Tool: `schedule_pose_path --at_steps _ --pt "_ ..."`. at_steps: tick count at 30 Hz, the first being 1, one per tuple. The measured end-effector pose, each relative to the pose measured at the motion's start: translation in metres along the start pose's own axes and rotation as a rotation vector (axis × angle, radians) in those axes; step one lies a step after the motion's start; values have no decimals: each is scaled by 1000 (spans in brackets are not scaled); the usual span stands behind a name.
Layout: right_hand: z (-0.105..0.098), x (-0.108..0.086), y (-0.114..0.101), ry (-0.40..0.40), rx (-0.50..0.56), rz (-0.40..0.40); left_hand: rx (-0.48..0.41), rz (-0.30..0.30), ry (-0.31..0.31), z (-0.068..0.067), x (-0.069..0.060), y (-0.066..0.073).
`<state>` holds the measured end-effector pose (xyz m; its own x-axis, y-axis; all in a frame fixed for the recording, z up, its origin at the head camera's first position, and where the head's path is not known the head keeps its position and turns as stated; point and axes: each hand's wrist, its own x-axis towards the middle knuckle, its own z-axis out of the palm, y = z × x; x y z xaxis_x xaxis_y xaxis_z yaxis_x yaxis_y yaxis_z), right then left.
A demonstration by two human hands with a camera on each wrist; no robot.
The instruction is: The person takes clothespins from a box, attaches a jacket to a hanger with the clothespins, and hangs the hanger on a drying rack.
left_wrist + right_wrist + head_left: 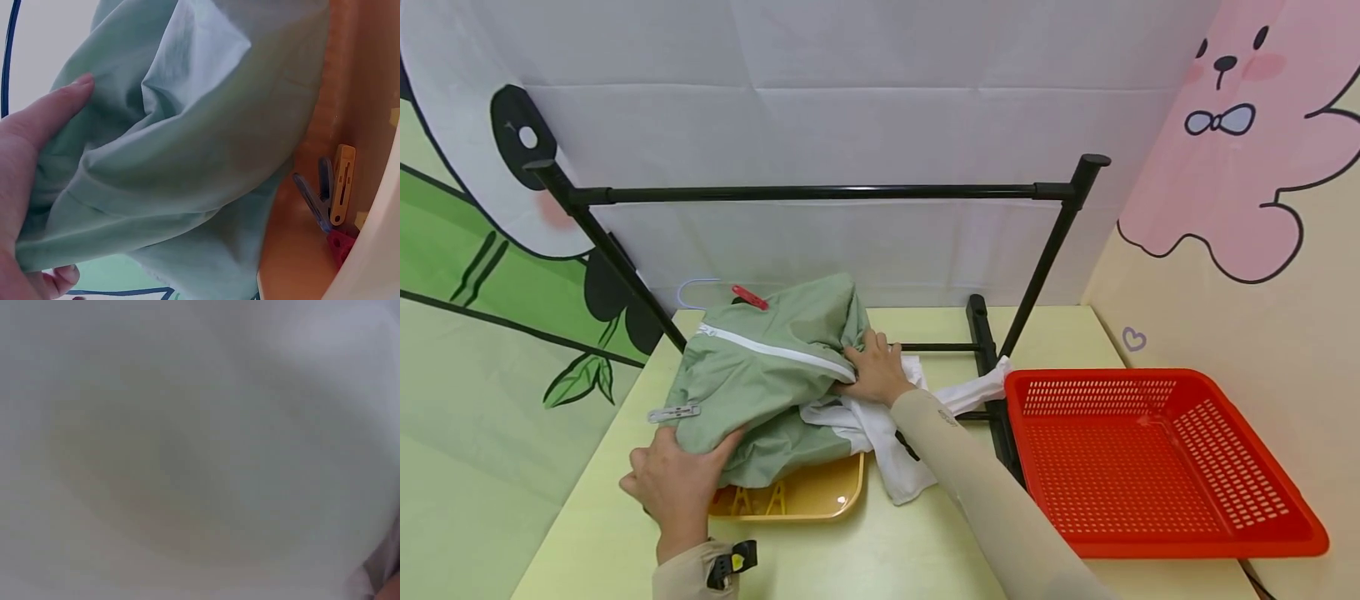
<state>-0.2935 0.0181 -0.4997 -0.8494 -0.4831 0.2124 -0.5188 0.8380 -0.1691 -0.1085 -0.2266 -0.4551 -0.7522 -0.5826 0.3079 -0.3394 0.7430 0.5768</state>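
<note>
A light green jacket (767, 367) with a white zipper lies bunched over a yellow tray (842, 500). A red clothespin (750, 297) sits at its top edge and a grey clothespin (674, 412) at its left edge. My left hand (673, 483) holds the lower left edge; in the left wrist view, its thumb lies on the green cloth (175, 162) with fingers behind. At the jacket's right side, near the zipper's end, my right hand (876, 371) grips the fabric. White cloth (887, 450) spreads beneath that forearm. Only a blur fills most of the right wrist view.
A black rack (820, 193) stands over the table, its right foot beside the white cloth. The red basket (1165, 546) is at the right. A pale hanger hook (685, 292) shows behind the jacket. Several clothespins, including a yellow clothespin (343, 184), lie in the tray.
</note>
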Motion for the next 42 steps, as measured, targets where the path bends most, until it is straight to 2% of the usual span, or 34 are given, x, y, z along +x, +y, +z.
schedule_pose_path --at_steps 13,19,25,31,42 --pt "5 -7 5 -49 -65 -27 13 23 -50 -1 -1 1" --pt "9 -10 8 -62 -88 -34 2 24 -26 0 -2 0" --pt "10 -12 10 -73 -167 -13 -24 29 63 3 0 1" --pt "9 -13 11 -72 -192 -24 -34 79 153 5 2 3" --pt "-4 -15 15 -130 -218 -85 -81 172 317 9 3 4"
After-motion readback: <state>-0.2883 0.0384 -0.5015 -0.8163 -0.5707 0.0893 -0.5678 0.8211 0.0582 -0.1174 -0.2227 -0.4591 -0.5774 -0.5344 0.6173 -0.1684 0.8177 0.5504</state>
